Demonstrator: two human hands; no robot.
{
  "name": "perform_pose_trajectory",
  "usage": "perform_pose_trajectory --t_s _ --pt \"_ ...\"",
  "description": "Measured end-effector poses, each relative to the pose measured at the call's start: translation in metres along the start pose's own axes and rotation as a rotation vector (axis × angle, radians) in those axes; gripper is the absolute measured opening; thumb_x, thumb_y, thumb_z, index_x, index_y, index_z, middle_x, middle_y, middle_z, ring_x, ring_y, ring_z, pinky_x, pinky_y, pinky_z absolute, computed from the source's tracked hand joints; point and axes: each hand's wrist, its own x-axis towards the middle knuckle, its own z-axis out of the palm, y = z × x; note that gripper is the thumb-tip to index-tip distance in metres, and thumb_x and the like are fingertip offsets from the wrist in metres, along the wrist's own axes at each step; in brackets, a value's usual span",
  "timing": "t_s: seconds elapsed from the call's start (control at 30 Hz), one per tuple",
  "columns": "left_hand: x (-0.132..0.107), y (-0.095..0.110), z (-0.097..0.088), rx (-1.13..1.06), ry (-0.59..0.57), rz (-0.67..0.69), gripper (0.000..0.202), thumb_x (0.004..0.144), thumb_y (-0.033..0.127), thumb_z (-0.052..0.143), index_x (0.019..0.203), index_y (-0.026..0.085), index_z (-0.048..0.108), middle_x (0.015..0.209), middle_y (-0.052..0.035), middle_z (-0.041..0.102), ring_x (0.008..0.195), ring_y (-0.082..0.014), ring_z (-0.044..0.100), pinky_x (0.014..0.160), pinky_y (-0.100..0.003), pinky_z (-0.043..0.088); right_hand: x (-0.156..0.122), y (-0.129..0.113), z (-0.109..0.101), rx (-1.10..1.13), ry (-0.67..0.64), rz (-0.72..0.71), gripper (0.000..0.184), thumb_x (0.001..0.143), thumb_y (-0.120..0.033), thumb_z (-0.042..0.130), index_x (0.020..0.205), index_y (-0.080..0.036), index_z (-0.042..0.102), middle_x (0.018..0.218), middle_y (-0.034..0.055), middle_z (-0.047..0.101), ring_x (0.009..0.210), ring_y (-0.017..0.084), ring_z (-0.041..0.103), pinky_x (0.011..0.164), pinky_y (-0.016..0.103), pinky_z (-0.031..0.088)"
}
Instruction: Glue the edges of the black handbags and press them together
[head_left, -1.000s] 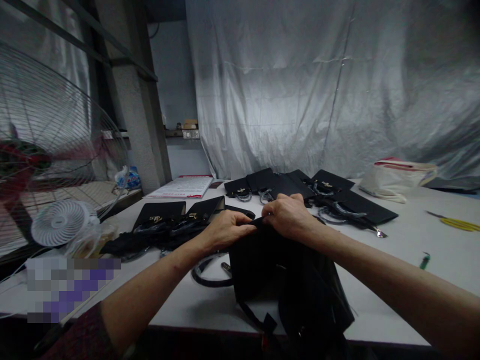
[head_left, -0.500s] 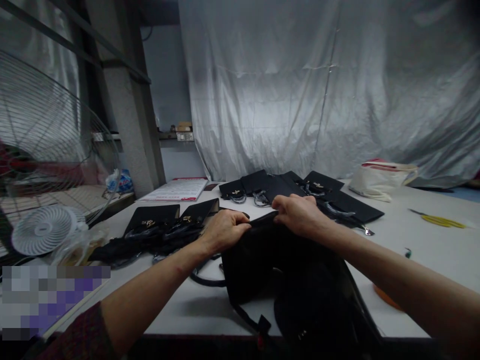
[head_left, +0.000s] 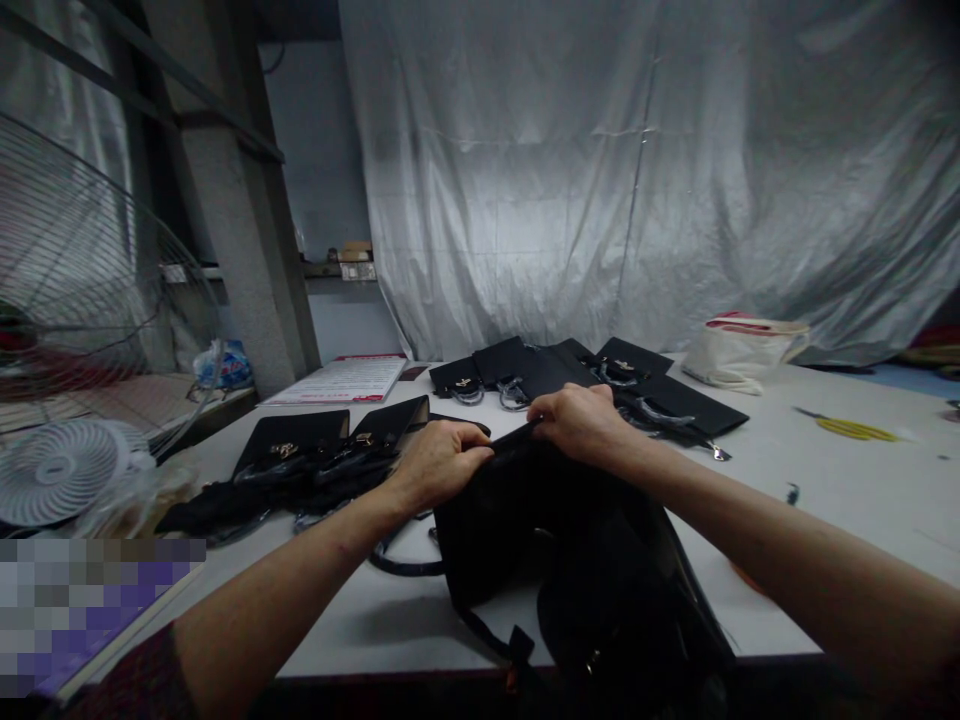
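A black handbag (head_left: 487, 530) lies on its side at the near edge of the white table, its dark opening towards me. My left hand (head_left: 442, 458) pinches the bag's far top edge between thumb and fingers. A short way to the right, my right hand (head_left: 577, 420) grips the same edge. A black handle (head_left: 405, 567) loops out on the bag's left side, and a strap with a small tab (head_left: 517, 645) hangs at its front. The inside of the bag is too dark to make out.
More black handbags (head_left: 292, 440) lie at left, and a pile of them (head_left: 540, 370) at the back. Yellow-handled scissors (head_left: 855, 428) and a cream cloth pouch (head_left: 739, 355) are at right. A small white fan (head_left: 67, 470) and a printed sheet (head_left: 341, 380) stand left.
The whole view has shifted slightly, so things appear a little further left. Both hands keep their hold on the bag's edge, and the bag's front part has sagged slightly.
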Motion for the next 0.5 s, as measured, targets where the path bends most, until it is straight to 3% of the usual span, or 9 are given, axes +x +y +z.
perform_pose_trajectory --t_s 0.17,0.3,0.4,0.5 --pt "0.005 0.003 -0.007 0.075 -0.007 0.016 0.024 0.077 0.033 0.055 0.082 0.019 0.073 0.075 -0.0019 0.069 0.069 -0.0157 0.059 0.061 -0.025 0.039 -0.002 -0.001 -0.003 0.004 0.001 -0.014 0.014 0.076 -0.028 0.063 0.085 -0.029 0.073 0.078 0.0014 0.072 0.092 0.023 0.057 0.076 0.036 0.025" --pt "0.027 0.02 -0.015 0.189 -0.176 0.033 0.02 0.071 0.033 0.061 0.076 0.017 0.072 0.068 -0.0015 0.066 0.065 -0.0155 0.057 0.056 -0.024 0.035 -0.003 -0.005 -0.004 0.0 -0.001 -0.032 0.011 0.077 -0.028 0.063 0.079 -0.027 0.074 0.074 0.0014 0.071 0.089 0.022 0.057 0.073 0.035 0.024" --pt "0.046 0.033 -0.012 0.26 -0.223 0.114 0.021 0.069 0.037 0.066 0.072 0.017 0.072 0.062 -0.0003 0.063 0.062 -0.0148 0.054 0.054 -0.024 0.032 -0.003 -0.007 -0.004 -0.013 0.009 -0.042 0.012 0.078 -0.028 0.061 0.079 -0.027 0.074 0.074 0.0018 0.071 0.09 0.022 0.057 0.072 0.035 0.023" --pt "0.058 0.034 -0.004 0.301 -0.198 0.171 0.015 0.071 0.029 0.062 0.069 0.016 0.07 0.057 0.0009 0.059 0.058 -0.0131 0.051 0.053 -0.024 0.03 -0.006 -0.002 -0.005 -0.022 0.022 -0.032 0.014 0.078 -0.029 0.062 0.088 -0.028 0.073 0.077 0.0015 0.071 0.091 0.023 0.057 0.071 0.034 0.023"
